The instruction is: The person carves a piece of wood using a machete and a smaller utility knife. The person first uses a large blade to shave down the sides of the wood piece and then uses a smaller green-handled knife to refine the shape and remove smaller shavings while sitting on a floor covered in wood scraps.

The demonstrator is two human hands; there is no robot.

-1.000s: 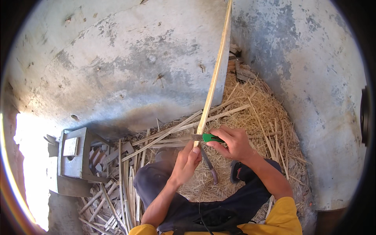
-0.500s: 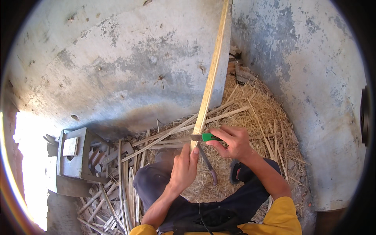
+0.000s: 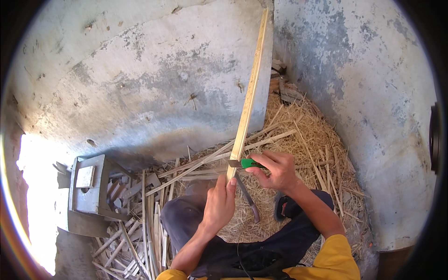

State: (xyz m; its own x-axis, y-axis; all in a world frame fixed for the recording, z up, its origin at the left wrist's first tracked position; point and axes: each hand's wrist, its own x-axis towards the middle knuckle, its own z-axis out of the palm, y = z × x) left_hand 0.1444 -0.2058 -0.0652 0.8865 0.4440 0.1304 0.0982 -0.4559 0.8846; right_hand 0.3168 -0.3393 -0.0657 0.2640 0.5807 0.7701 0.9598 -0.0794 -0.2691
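Observation:
My left hand (image 3: pixel 219 204) grips the near end of a long pale wooden strip (image 3: pixel 247 109), its thumb and fingers closed round it. The strip rises away from me, its far tip in front of the wall. In my right hand (image 3: pixel 276 171) is a utility knife with a green handle (image 3: pixel 250 163). The knife's dark blade lies across the strip, just beyond my left fingertips, and seems to touch it. Below the knife, a curved tool with a dark blade and brown handle (image 3: pixel 253 210) rests on the shavings between my legs.
Shavings (image 3: pixel 303 140) and loose strips cover the floor. A grey wooden box (image 3: pixel 88 186) stands at the left beside a pile of sticks (image 3: pixel 135 247). Weathered walls (image 3: pixel 154 84) close in ahead and at the right (image 3: pixel 354 93). A sandaled foot (image 3: pixel 281 205) is at the right.
The strip's far tip has come down into view at the top. Both hands stay almost in place, still holding the strip and the utility knife.

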